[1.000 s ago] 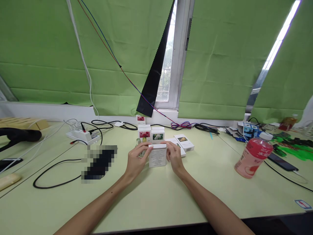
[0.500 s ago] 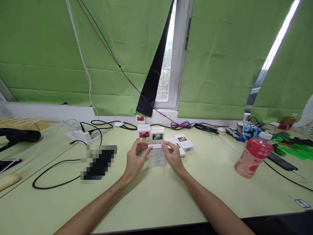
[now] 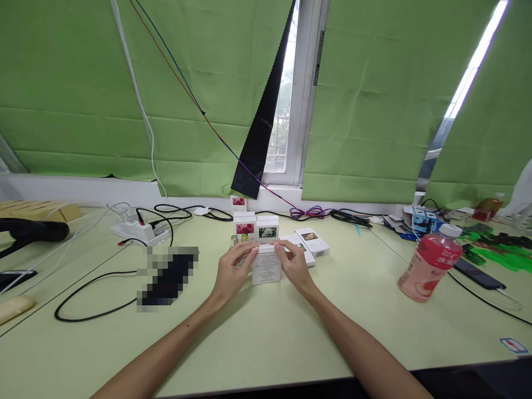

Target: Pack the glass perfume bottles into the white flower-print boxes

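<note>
A small white carton point(image 3: 266, 267) with grey print stands upright on the table, its printed side facing me. My left hand point(image 3: 233, 268) grips its upper left edge, thumb on the near face and fingers behind. On the opposite upper corner my right hand point(image 3: 296, 267) holds it the same way. Just behind stand a white box with a pink flower picture point(image 3: 245, 226) and one with a white flower picture point(image 3: 268, 229). Two small gold-capped vials point(image 3: 240, 239) show above my left fingers. White boxes point(image 3: 312, 242) lie flat behind my right hand, one partly hidden by it.
A pink drink bottle point(image 3: 430, 265) stands at the right, near a phone point(image 3: 477, 274). On the left are a power strip point(image 3: 141, 230), looping black cable and a pixelated dark object point(image 3: 168, 277). Another flower box point(image 3: 238, 203) stands by the wall, among cables.
My left fingers have lowered and closed in along the carton's top, so the gold-capped vials show more. The carton stays in the same place between both hands.
</note>
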